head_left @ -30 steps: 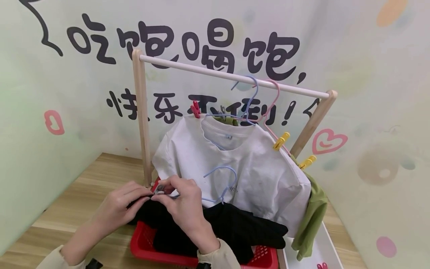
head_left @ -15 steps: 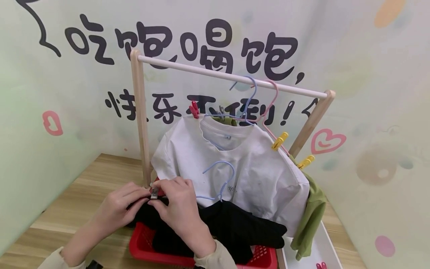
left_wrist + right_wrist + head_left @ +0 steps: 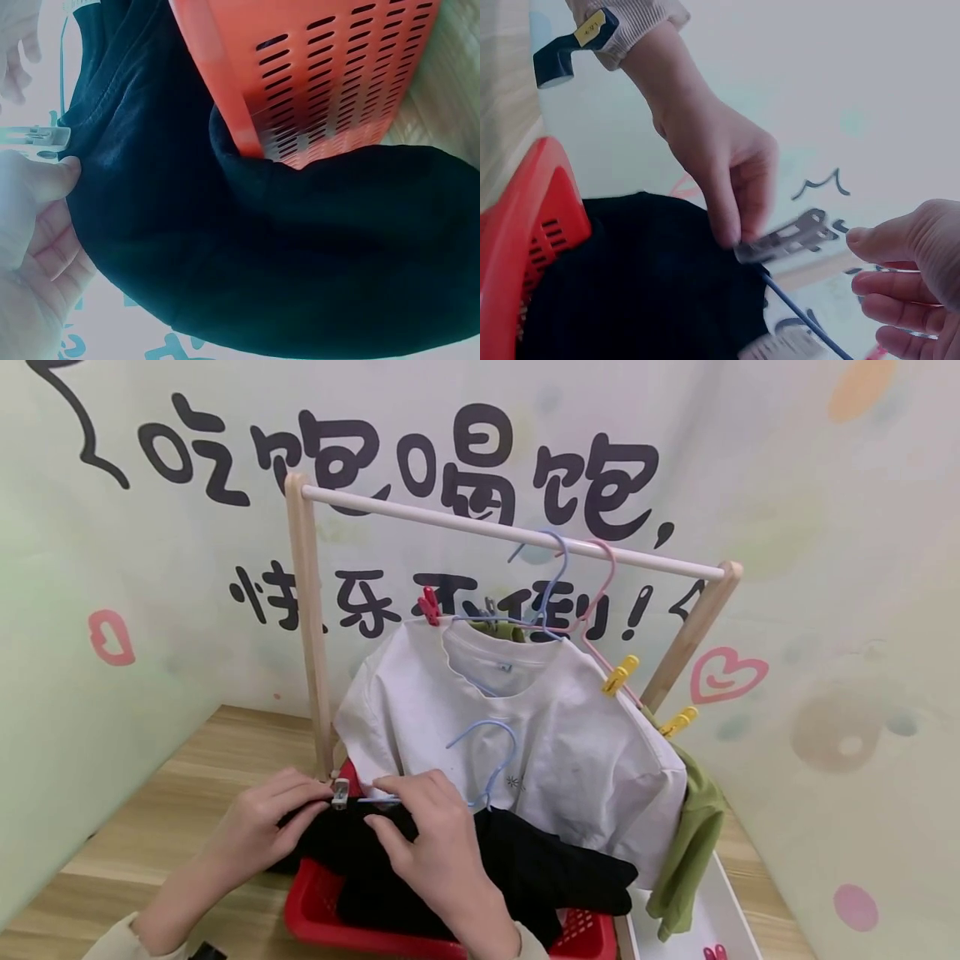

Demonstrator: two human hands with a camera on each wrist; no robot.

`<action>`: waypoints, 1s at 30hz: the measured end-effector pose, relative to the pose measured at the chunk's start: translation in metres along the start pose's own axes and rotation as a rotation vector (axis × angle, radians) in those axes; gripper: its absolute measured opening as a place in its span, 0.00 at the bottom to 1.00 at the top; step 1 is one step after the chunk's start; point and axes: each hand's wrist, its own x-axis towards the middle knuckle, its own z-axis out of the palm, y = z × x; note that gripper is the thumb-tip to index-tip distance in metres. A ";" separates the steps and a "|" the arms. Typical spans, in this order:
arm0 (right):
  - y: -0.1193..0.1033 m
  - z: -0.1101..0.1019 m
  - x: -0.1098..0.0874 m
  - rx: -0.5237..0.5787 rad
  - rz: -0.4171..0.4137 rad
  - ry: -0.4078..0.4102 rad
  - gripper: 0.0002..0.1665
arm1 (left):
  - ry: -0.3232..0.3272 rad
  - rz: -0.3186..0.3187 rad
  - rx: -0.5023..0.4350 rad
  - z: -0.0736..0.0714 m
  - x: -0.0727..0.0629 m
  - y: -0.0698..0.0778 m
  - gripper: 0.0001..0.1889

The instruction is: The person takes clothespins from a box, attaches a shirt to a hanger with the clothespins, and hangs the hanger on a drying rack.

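My left hand (image 3: pixel 266 817) pinches the left shoulder end of a black shirt (image 3: pixel 540 860) between thumb and fingers. A grey clothespin (image 3: pixel 341 794) clips the cloth right beside those fingertips; in the left wrist view the clothespin (image 3: pixel 37 138) sits just by the thumb. The shirt hangs on a blue hanger (image 3: pixel 514 752), whose hook stands up free. Nothing is held by my right hand (image 3: pixel 442 843), its thumb and fingers spread apart over the shirt. From the right wrist view, the right hand (image 3: pixel 907 277) is separated from the clothespin (image 3: pixel 784 236) by a small gap.
A red basket (image 3: pixel 330 927) stands under the shirt. Behind, a white shirt (image 3: pixel 420 693) and a green garment (image 3: pixel 686 852) hang from a rack rail (image 3: pixel 450 522), with yellow clothespins (image 3: pixel 621 676) and a red one (image 3: pixel 429 605). A white tray (image 3: pixel 731 893) with red clothespins lies right.
My right hand has let go of the grey clothespin and moved away to the right, its fingers spreading. The clothespin stays on the black shirt. The left hand keeps its pinch.
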 end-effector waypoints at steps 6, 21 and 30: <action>0.006 -0.020 -0.014 0.051 0.036 0.035 0.21 | 0.001 0.000 -0.004 -0.001 -0.002 -0.001 0.20; 0.028 -0.066 -0.061 0.026 0.109 0.139 0.12 | -0.005 -0.001 -0.003 -0.003 -0.001 -0.001 0.21; 0.047 -0.108 -0.101 -0.152 0.193 0.194 0.20 | 0.000 -0.003 0.009 -0.004 -0.002 -0.002 0.21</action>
